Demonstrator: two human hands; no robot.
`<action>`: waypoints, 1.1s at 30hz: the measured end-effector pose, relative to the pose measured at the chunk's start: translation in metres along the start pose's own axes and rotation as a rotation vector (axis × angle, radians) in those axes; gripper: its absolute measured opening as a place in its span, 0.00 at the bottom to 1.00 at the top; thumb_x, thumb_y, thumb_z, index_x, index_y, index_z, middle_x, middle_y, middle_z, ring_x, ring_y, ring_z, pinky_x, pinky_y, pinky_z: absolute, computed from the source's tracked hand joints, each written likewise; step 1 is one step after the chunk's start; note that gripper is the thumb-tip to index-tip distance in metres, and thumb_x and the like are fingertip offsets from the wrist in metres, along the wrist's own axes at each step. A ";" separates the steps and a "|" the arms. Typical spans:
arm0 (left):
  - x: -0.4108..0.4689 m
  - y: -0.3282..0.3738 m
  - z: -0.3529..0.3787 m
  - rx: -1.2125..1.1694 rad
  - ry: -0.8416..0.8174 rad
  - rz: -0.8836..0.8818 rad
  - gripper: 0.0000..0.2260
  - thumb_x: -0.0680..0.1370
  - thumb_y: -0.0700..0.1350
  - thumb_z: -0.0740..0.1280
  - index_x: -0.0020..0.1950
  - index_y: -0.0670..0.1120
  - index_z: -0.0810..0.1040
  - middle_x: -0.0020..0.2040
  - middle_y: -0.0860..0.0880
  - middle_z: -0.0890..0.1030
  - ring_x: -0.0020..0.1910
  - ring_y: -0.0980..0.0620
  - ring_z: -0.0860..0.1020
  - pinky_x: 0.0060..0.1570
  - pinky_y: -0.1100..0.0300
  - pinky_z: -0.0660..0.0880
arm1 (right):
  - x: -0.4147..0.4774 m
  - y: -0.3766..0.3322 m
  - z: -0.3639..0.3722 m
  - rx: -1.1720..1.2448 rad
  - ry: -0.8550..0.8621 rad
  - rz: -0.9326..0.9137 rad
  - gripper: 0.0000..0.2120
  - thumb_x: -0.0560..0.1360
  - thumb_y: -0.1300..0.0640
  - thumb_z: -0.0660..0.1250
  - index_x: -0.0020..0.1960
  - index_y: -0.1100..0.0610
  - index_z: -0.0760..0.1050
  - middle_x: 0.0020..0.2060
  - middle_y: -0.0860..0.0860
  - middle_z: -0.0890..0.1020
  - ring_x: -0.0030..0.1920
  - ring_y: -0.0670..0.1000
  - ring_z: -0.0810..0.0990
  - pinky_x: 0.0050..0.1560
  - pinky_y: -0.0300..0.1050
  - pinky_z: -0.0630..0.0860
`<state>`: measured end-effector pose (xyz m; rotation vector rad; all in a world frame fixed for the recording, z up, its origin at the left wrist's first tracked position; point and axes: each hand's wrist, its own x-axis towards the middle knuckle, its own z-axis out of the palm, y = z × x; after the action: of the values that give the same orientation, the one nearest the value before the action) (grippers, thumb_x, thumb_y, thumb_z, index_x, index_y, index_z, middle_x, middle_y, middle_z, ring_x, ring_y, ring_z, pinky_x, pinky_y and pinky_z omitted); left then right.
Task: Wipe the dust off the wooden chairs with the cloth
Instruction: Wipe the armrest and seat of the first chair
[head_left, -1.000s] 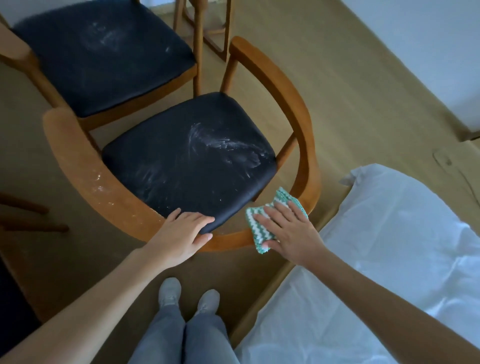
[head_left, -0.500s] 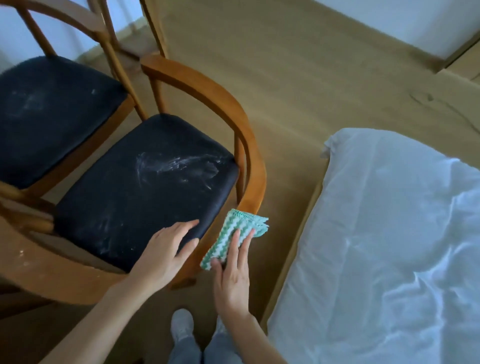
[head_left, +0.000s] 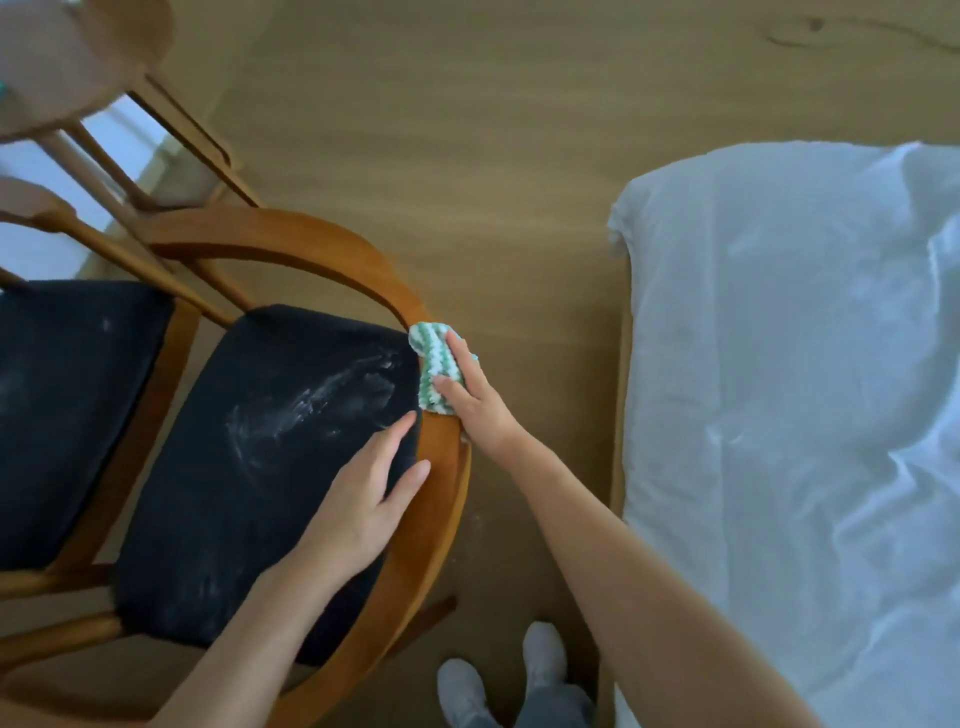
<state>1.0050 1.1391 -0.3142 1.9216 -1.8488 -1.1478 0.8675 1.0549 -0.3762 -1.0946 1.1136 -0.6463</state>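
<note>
A wooden armchair (head_left: 291, 244) with a curved back rail stands below me, its dark seat cushion (head_left: 260, 457) smeared with white dust. My right hand (head_left: 475, 402) presses a green-and-white striped cloth (head_left: 434, 364) with flat fingers onto the curved rail at the chair's right side. My left hand (head_left: 363, 499) rests flat on the seat's right edge, fingertips reaching the rail. A second wooden chair (head_left: 67, 395) with a dusty dark seat stands to the left.
A bed with a white sheet (head_left: 789, 405) fills the right side, its wooden edge close to the chair. A round wooden table (head_left: 78, 57) is at the top left. Bare wood floor lies between chair and bed; my feet (head_left: 498, 675) are below.
The cloth and my right hand have slid up along the curved rail, away from me. My left hand has shifted right on the seat. My view has swung over the chair's right side.
</note>
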 end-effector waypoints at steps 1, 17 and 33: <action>0.006 0.002 -0.002 -0.002 -0.011 0.005 0.28 0.76 0.59 0.55 0.75 0.56 0.54 0.66 0.64 0.59 0.66 0.66 0.58 0.65 0.64 0.59 | -0.004 0.002 0.001 0.040 -0.010 0.011 0.34 0.73 0.39 0.56 0.76 0.40 0.47 0.76 0.47 0.53 0.75 0.50 0.56 0.73 0.57 0.57; 0.030 -0.015 -0.012 -0.022 -0.142 -0.033 0.27 0.67 0.74 0.56 0.65 0.74 0.55 0.65 0.75 0.60 0.68 0.70 0.61 0.67 0.61 0.61 | -0.006 0.023 -0.009 0.231 -0.060 0.061 0.31 0.79 0.39 0.51 0.77 0.45 0.44 0.77 0.46 0.52 0.76 0.48 0.52 0.76 0.53 0.52; 0.048 -0.003 -0.015 0.010 -0.138 -0.021 0.27 0.74 0.60 0.59 0.70 0.66 0.52 0.72 0.63 0.59 0.72 0.60 0.58 0.70 0.53 0.61 | -0.078 0.033 0.008 0.265 -0.153 0.008 0.32 0.73 0.30 0.54 0.71 0.31 0.42 0.77 0.44 0.48 0.76 0.48 0.52 0.75 0.56 0.54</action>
<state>1.0118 1.0906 -0.3238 1.9153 -1.9102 -1.3109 0.8441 1.1366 -0.3772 -0.8956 0.8728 -0.6708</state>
